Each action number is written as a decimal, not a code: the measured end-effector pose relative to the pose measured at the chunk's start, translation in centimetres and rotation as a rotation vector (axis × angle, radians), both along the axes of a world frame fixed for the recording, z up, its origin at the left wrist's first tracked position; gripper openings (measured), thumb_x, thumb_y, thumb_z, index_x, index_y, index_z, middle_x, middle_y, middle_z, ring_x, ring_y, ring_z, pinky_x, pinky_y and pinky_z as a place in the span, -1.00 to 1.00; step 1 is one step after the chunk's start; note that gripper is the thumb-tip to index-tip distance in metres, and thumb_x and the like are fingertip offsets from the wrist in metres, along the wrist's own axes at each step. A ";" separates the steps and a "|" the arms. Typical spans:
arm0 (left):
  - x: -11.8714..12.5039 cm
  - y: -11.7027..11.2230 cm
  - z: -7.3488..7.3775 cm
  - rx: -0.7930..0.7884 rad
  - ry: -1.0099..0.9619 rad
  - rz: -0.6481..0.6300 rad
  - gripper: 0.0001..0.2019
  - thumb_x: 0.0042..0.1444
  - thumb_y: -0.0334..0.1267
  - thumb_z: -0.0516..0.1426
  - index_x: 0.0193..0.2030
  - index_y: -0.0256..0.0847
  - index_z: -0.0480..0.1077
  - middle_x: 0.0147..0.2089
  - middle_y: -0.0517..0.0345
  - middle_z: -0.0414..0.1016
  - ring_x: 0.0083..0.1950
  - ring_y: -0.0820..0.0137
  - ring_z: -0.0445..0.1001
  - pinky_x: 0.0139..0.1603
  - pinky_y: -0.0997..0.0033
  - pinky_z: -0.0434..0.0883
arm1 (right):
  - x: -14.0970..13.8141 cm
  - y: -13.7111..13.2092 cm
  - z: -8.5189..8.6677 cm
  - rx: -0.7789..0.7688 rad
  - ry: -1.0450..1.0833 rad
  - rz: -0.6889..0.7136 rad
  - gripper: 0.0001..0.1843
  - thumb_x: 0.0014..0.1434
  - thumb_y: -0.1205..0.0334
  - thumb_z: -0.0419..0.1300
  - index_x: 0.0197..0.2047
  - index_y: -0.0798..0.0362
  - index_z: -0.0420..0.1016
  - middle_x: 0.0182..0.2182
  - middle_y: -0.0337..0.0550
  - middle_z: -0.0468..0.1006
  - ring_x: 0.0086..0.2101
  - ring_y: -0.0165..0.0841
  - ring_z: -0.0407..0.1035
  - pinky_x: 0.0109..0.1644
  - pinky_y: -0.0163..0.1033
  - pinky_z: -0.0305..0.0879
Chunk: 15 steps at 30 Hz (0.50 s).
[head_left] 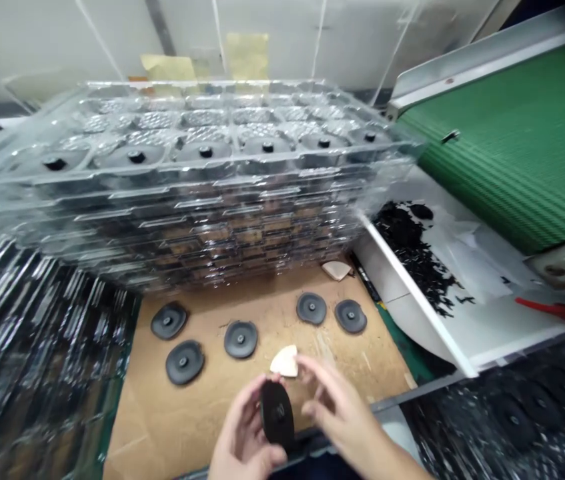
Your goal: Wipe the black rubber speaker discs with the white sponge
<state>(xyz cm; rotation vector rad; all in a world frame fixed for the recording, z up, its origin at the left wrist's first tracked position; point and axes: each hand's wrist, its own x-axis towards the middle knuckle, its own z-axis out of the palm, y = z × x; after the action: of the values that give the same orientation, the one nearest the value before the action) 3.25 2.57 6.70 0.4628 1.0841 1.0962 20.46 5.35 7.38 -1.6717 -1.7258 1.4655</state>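
My left hand (242, 433) grips a black disc-shaped part (277, 415) on edge at the bottom centre. My right hand (337, 407) is beside it, its fingers curled near the part and near a pale wedge-shaped piece (285, 361); whether they touch either is unclear. Several more black discs (240, 339) lie flat on the brown cardboard sheet (202, 413) in front of my hands. Behind them stands a tall stack of clear plastic trays (197, 193), the top one holding black parts in its pockets.
A white tray (462, 333) with a heap of small black scraps (415, 250) sits at the right, below a green conveyor belt (512, 147). A red tool (557, 311) lies at the far right. More clear trays (32, 360) lie at the left. A second pale wedge (336, 270) rests by the stack.
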 end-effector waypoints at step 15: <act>-2.7 2.2 1.7 -0.298 -0.512 0.449 -0.53 -0.22 -0.17 0.36 -0.07 0.05 0.48 -0.01 0.07 0.56 0.05 0.21 0.49 0.02 0.32 0.46 | -2.4 2.4 -0.4 0.579 -0.136 0.112 -0.73 0.20 0.17 0.16 -0.03 -0.03 0.50 -0.17 -0.07 0.45 -0.12 -0.25 0.31 -0.07 -0.10 0.32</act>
<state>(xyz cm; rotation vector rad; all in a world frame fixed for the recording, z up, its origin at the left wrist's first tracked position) 0.55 4.79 8.43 -0.3065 0.8845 1.3206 18.03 7.78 6.99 -1.3971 -2.0848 0.7810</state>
